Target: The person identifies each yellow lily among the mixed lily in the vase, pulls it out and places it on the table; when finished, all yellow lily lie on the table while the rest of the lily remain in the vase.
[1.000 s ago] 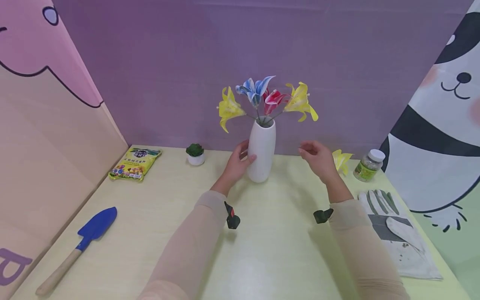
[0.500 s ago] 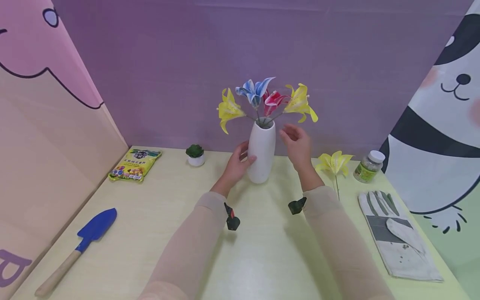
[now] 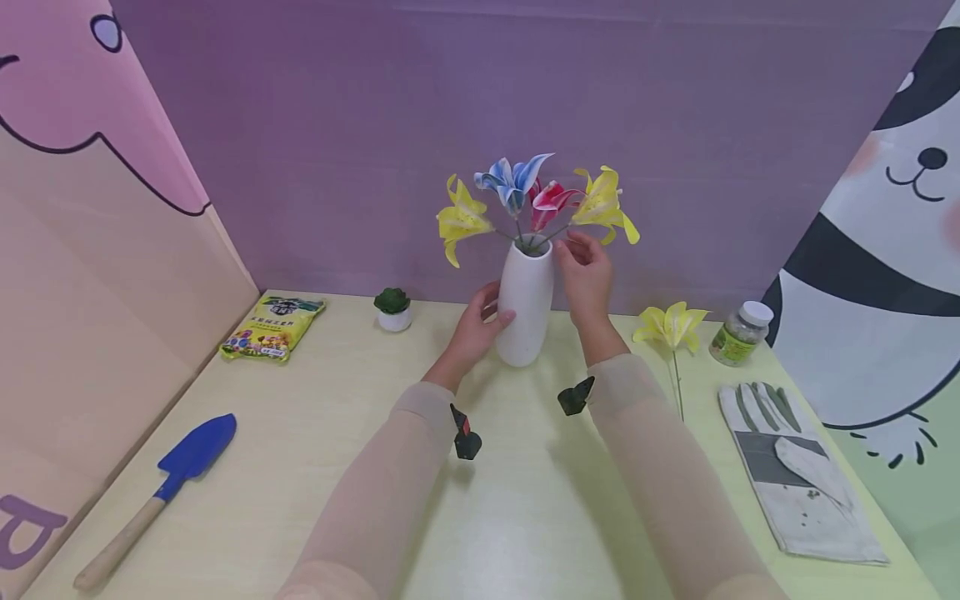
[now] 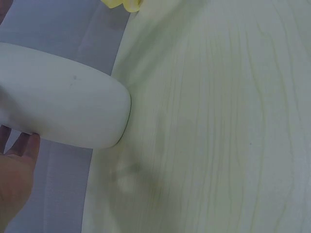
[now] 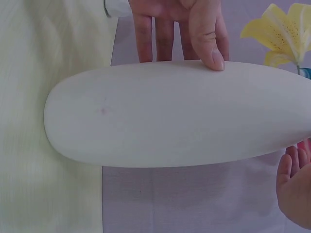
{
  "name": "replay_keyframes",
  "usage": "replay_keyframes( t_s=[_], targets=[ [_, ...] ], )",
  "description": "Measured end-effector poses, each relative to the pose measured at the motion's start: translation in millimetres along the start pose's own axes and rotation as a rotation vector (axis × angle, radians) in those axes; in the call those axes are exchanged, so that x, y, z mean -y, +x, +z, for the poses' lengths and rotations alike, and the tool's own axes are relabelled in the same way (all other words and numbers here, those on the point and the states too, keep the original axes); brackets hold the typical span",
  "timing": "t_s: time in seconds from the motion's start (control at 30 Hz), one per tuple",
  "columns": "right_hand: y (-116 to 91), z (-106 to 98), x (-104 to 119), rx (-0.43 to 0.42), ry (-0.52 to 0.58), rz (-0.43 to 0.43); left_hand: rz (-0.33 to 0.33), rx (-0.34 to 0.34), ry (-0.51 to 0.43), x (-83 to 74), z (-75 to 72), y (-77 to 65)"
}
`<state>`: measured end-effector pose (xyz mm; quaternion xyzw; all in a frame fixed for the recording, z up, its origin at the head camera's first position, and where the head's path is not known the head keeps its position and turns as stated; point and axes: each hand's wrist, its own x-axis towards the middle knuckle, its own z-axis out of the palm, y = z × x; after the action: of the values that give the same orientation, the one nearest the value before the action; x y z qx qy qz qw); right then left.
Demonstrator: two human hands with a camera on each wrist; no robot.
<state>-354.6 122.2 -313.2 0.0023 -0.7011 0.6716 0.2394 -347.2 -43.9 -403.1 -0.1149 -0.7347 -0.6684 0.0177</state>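
Note:
Near the table's back edge stands a tall white vase [image 3: 526, 308]. My left hand [image 3: 475, 323] holds its left side, thumb in front and fingers behind, as the right wrist view shows. In the vase are a yellow lily [image 3: 462, 220] leaning left, a blue lily [image 3: 513, 183], a red lily [image 3: 548, 203] and another yellow lily [image 3: 602, 202] leaning right. My right hand [image 3: 587, 275] is at the right of the vase's mouth with bent fingers, close under the right yellow lily. Whether it pinches a stem or touches the rim cannot be made out.
On the right lie a loose yellow lily [image 3: 672, 325], a lidded jar [image 3: 741, 333] and folded gloves [image 3: 798, 475]. A small potted succulent [image 3: 393, 309], a yellow fertilizer bag [image 3: 273, 328] and a blue trowel [image 3: 197, 450] are on the left. A purple wall [image 3: 337, 167] rises behind.
My right hand has moved left from beside the loose yellow lily, and up to the vase's mouth. My left hand and the vase have stayed in place.

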Motion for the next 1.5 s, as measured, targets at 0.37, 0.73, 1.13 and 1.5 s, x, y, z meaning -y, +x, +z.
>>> replay_keyframes(
  t_s=[0.37,0.73,1.13,1.5],
  targets=[
    [3.0,9.5,2.3,-0.031,-0.032,0.044,0.006,0.003,0.011,0.0,-0.9,0.1],
    [6.7,17.4,10.6,-0.104,-0.036,0.057,0.014,0.002,0.012,2.0,-0.5,1.7],
    [13.7,27.6,12.4,-0.164,-0.014,0.1,0.01,-0.006,0.022,1.7,-0.3,1.0],
    [12.1,29.8,15.6,-0.172,0.024,0.108,0.035,-0.013,0.012,0.2,1.1,0.0]
  ],
)
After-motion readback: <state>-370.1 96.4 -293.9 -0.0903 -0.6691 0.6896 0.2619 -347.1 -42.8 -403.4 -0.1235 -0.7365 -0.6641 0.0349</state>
